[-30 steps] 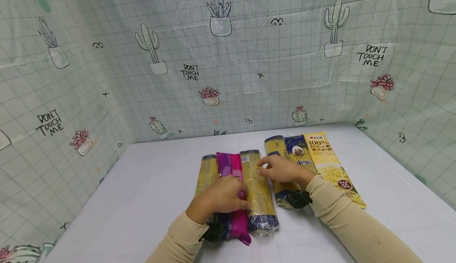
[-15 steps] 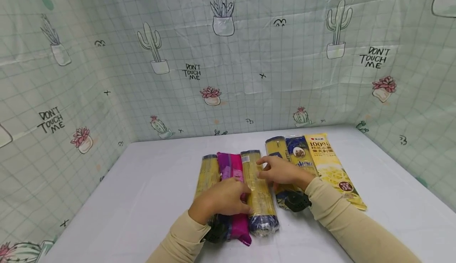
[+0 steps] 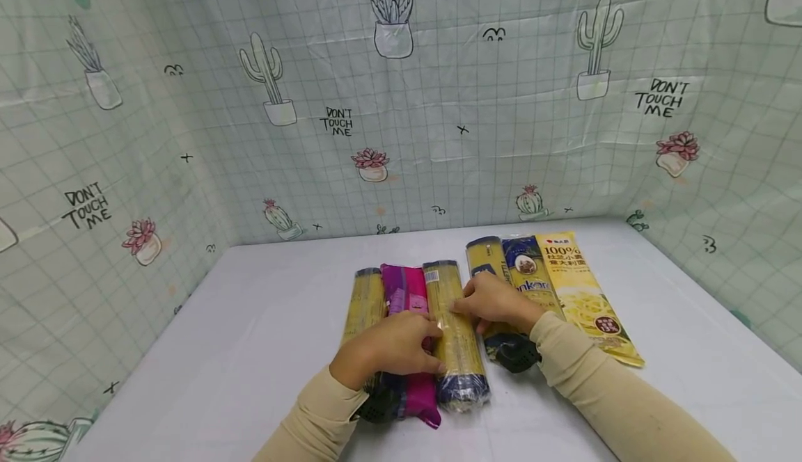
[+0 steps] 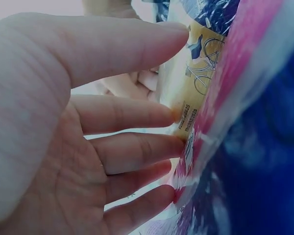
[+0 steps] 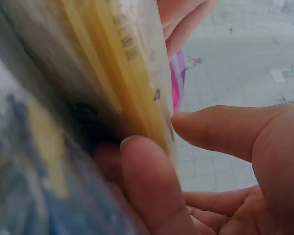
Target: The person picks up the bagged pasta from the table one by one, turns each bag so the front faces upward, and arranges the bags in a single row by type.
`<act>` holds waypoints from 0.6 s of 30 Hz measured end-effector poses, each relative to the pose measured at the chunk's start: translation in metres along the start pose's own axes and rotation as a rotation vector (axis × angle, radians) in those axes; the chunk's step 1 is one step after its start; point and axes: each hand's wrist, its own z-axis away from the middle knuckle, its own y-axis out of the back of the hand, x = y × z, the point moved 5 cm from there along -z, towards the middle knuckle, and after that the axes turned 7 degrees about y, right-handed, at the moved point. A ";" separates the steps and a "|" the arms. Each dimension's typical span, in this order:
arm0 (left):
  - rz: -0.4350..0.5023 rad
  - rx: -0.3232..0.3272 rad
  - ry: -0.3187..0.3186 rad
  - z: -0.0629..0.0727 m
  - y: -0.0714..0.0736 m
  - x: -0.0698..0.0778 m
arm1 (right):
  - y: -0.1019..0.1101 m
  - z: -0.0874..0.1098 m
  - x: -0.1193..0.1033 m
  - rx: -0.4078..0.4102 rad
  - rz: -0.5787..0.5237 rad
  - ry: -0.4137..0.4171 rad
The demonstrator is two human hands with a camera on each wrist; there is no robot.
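Note:
Two rows of pasta packs lie on the white table. Both hands are at the yellow spaghetti pack with blue ends (image 3: 460,357), rightmost of the left group. My left hand (image 3: 401,342) reaches over the pink-and-purple pack (image 3: 404,281), its thumb and fingertips at the spaghetti pack's left edge. Nearly straight fingers (image 4: 137,152) show in the left wrist view. At the pack's right side is my right hand (image 3: 495,300), with one fingertip over its top and another down by the gap. In the right wrist view, the thumb (image 5: 215,128) is extended beside the yellow pack (image 5: 132,73).
Another yellow pack (image 3: 365,302) lies at the far left of the row. To the right are a yellow-and-blue pack (image 3: 486,250), a blue Ankara pack (image 3: 523,260) and a flat yellow pack (image 3: 579,281). Patterned cloth (image 3: 426,114) hangs behind the table.
My right hand's raised fingers have come down onto the spaghetti pack's right side. My left hand stays at its left edge, and the packs lie nearly as before.

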 end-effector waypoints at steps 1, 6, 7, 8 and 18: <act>0.003 -0.005 0.002 0.000 0.000 0.000 | 0.000 0.000 0.000 0.003 -0.001 -0.005; 0.024 -0.017 -0.007 -0.001 0.000 -0.001 | -0.001 -0.001 0.001 0.007 -0.013 0.001; 0.029 -0.018 -0.008 -0.001 0.000 -0.001 | -0.001 0.000 0.001 0.004 -0.010 0.012; 0.035 -0.020 -0.009 -0.001 0.000 -0.001 | -0.001 -0.001 0.001 0.002 -0.006 0.018; 0.074 -0.019 -0.027 0.000 0.001 -0.002 | -0.002 0.002 -0.002 0.008 0.018 0.020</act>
